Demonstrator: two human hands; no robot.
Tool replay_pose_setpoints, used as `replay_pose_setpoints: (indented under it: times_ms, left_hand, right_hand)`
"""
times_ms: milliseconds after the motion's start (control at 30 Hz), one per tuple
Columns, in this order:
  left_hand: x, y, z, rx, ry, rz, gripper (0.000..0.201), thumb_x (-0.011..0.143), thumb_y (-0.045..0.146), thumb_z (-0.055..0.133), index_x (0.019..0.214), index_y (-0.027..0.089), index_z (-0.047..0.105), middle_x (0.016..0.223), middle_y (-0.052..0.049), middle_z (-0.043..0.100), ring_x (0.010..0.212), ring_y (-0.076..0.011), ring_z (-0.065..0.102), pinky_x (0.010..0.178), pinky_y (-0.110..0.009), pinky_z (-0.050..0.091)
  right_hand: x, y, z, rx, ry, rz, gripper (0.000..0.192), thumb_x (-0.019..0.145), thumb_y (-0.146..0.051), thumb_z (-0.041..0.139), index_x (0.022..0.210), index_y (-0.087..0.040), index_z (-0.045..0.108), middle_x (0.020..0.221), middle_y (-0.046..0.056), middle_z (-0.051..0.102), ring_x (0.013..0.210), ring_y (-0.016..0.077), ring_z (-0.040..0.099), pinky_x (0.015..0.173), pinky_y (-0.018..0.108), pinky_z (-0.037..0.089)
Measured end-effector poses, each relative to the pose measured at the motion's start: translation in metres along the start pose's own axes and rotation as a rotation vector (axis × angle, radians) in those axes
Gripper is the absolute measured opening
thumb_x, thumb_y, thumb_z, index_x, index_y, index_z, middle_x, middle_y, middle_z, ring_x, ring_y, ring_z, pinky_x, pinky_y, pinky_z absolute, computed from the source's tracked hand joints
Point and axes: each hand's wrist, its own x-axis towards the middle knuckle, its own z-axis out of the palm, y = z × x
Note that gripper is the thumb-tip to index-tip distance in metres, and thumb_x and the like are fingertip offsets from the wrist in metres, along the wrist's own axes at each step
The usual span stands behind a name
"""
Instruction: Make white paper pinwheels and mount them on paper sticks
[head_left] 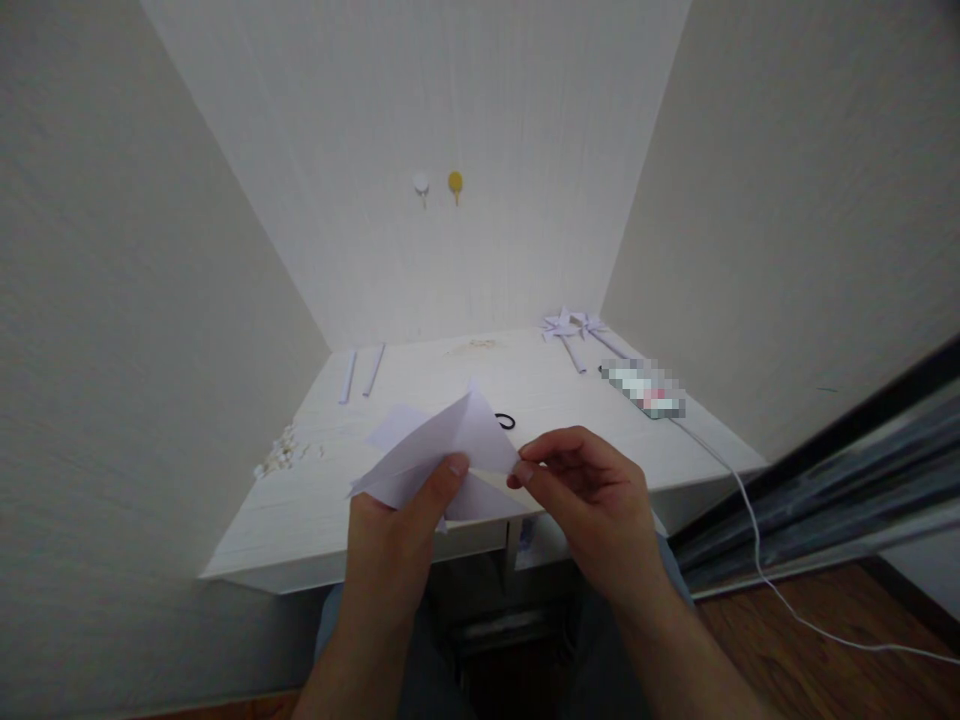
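The left hand [397,530] is gripping the white paper [466,428], and the right hand [596,500] is pinching its corner, where a light pressure would probably be avoiding unwanted creases.

No words, numbers, brands or signs can be read; coarse pixel blocks cover the phone [643,388].

Head-worn camera looks forward and down, past left hand [396,535] at seven o'clock and right hand [600,505] at five, across nearby tabletop [300,525].
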Motion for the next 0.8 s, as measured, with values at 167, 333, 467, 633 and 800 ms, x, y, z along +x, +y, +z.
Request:
replay_pose_setpoints:
  times_ms: [167, 333, 467, 633, 800]
  left_hand:
    - [0.001, -0.001, 0.000, 0.028, -0.014, 0.008, 0.032, 0.074, 0.037, 0.081, 0.097, 0.015, 0.079, 0.098, -0.012, 0.082, 0.092, -0.0320, 0.076, 0.080, -0.040, 0.062]
    - [0.001, 0.001, 0.000, 0.027, -0.026, 0.029, 0.034, 0.075, 0.041, 0.082, 0.095, 0.014, 0.080, 0.097, -0.010, 0.082, 0.096, -0.0312, 0.074, 0.084, -0.038, 0.059]
    - [0.002, -0.001, -0.006, 0.008, -0.061, -0.042, 0.035, 0.073, 0.045, 0.085, 0.088, 0.014, 0.081, 0.086, -0.009, 0.081, 0.083, -0.0279, 0.073, 0.071, -0.034, 0.057]
    - [0.006, -0.008, -0.018, 0.061, -0.301, -0.192, 0.033, 0.068, 0.044, 0.089, 0.081, 0.015, 0.082, 0.074, -0.008, 0.080, 0.061, -0.0237, 0.068, 0.055, -0.031, 0.052]
    - [0.017, -0.007, -0.024, 0.141, -0.576, -0.220, 0.026, 0.071, 0.040, 0.086, 0.081, 0.016, 0.083, 0.076, -0.009, 0.080, 0.060, -0.0229, 0.068, 0.053, -0.030, 0.052]
  right_hand:
    - [0.001, -0.001, -0.001, 0.019, -0.032, 0.021, 0.011, 0.076, -0.023, 0.081, 0.081, -0.022, 0.072, 0.073, 0.000, 0.075, 0.067, 0.0151, 0.072, 0.058, 0.023, 0.054]
    - [-0.001, 0.003, -0.004, -0.014, -0.046, -0.003, 0.009, 0.078, -0.023, 0.080, 0.079, -0.022, 0.071, 0.074, 0.001, 0.076, 0.068, 0.0146, 0.071, 0.062, 0.024, 0.055]
    - [-0.005, 0.007, -0.011, -0.036, -0.120, 0.061, 0.016, 0.076, -0.022, 0.082, 0.081, -0.022, 0.067, 0.073, 0.000, 0.074, 0.067, 0.0155, 0.071, 0.062, 0.026, 0.056]
    - [0.001, 0.007, -0.026, -0.062, -0.139, 0.013, 0.025, 0.081, -0.025, 0.081, 0.096, -0.025, 0.062, 0.101, 0.003, 0.078, 0.091, 0.0186, 0.074, 0.080, 0.033, 0.059]
    - [0.005, 0.003, -0.026, -0.180, -0.199, -0.045, 0.025, 0.081, -0.022, 0.079, 0.102, -0.025, 0.067, 0.088, 0.001, 0.072, 0.081, 0.0166, 0.070, 0.071, 0.028, 0.056]
